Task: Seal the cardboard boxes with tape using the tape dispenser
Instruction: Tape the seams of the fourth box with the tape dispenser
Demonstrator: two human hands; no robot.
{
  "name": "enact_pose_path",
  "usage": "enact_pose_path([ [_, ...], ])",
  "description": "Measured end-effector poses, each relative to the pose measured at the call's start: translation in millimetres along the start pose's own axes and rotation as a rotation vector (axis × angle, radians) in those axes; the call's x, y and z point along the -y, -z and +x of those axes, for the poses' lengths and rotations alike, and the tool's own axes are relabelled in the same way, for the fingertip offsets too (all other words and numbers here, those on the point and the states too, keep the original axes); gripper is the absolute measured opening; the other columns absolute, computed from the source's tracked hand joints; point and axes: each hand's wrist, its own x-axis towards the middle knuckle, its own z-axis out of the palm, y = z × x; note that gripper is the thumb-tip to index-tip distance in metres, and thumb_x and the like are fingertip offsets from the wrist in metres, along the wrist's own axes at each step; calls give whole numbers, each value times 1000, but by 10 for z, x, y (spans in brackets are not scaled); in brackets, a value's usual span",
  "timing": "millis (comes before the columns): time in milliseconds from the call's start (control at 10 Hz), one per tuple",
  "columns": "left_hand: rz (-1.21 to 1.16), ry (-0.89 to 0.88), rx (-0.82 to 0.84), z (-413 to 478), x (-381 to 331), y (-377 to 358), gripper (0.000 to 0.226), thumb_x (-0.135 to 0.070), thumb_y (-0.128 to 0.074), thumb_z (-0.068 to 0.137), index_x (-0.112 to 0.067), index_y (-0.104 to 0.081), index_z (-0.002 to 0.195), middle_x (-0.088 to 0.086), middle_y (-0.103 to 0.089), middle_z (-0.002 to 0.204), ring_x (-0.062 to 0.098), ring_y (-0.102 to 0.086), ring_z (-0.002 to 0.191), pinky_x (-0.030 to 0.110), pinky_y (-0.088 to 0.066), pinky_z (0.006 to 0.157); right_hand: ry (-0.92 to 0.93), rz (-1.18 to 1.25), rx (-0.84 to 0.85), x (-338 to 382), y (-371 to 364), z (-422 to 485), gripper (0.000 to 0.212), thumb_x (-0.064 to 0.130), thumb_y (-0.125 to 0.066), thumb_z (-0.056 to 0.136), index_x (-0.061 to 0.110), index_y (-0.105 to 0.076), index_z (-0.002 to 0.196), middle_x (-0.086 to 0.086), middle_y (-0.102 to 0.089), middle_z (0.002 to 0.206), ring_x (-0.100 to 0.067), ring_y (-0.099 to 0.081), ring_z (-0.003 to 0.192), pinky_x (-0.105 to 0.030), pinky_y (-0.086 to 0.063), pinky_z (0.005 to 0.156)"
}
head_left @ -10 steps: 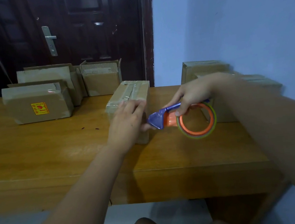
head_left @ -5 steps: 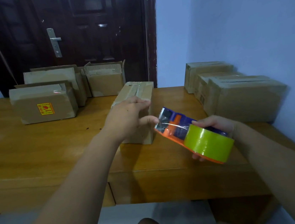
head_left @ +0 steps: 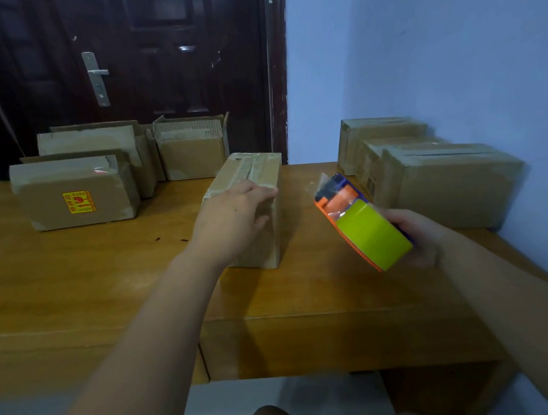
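A small cardboard box (head_left: 258,171) stands in the middle of the wooden table (head_left: 67,277), with clear tape along its top seam. My left hand (head_left: 232,219) rests on the box's near top edge, fingers laid over it. To the right of the box, my right hand (head_left: 414,238) grips an orange and blue tape dispenser (head_left: 340,195) loaded with a yellow-green tape roll (head_left: 372,233). The dispenser is held above the table, apart from the box, with a short loose tape end at its tip.
Three boxes (head_left: 77,193) stand at the back left, two with open flaps. Three more boxes (head_left: 449,185) are stacked close along the blue wall at the right. A dark door (head_left: 162,66) is behind the table. My knees show below the table's front edge.
My right hand has pulled the dispenser away from the box to the right and turned it so the roll's face shows. My left hand stayed on the box.
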Motion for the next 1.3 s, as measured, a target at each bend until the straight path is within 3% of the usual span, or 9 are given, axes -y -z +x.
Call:
enact_pose_path([
  [100,51,-12,-27,9,11,-20,48,-25,-52,95,-39,-39,139,-8,-50,132,15,-56,110,28,-50,75,104,-178,-23,-47,-35,-631,22,29,-56,95,10,-66,100,-5,-68,82,-21,-64,76,-32,-56,53],
  [300,172,-80,19,-1,-18,-7,55,-11,-50,94,-37,-38,141,-3,-44,132,22,-58,106,36,-55,73,94,-430,-212,33,-159,-538,40,39,-55,95,8,-47,119,-12,-47,119,-29,-52,102,-37,-51,71],
  [600,265,-80,82,-19,-125,72,39,-18,-51,95,-25,-46,133,2,-39,132,25,-58,103,30,-44,63,171,-657,-332,92,-363,-286,34,36,-59,93,10,-46,77,-11,-51,87,-26,-52,87,-36,-47,74],
  [700,260,-61,73,-7,-149,97,45,-16,-50,95,-29,-43,137,0,-42,132,23,-59,104,30,-44,63,303,-897,-382,90,-388,-306,37,40,-55,95,5,-64,104,-13,-62,107,-29,-57,102,-39,-45,89],
  [800,254,-21,58,3,-159,103,61,-15,-48,96,-33,-22,148,0,-46,132,22,-58,105,29,-44,61,689,-987,-480,61,-570,-461,44,35,-50,98,11,-53,134,-8,-57,133,-23,-52,123,-35,-40,100],
  [1000,310,46,-44,-29,-219,30,53,-23,-38,100,-25,-16,149,1,-59,117,24,-63,97,34,-47,63,1077,-815,-156,23,-1121,-775,39,8,-43,100,18,-52,136,10,-63,117,-2,-56,107,-10,-40,88],
  [1100,163,55,-30,-49,-186,99,49,-33,-43,98,-25,-26,143,1,-59,121,21,-60,103,32,-48,72,1017,-837,4,-28,-1164,-717,44,5,-37,101,19,-43,143,2,-52,139,-9,-45,129,-3,-36,94],
  [1200,-155,128,-128,-161,-55,185,42,-37,-47,96,-27,-43,137,-5,-53,133,14,-50,119,28,-43,89,998,-792,67,-78,-1118,-632,40,7,-38,102,19,-50,137,4,-53,138,-20,-54,123,-33,-46,102],
  [1300,-575,388,-314,-298,240,145,32,-20,-40,100,-28,-54,128,-10,-56,125,6,-47,119,27,-41,98,1065,-869,51,-93,-1093,-612,37,5,-41,100,20,-60,128,8,-54,137,-15,-53,122,-22,-41,104],
])
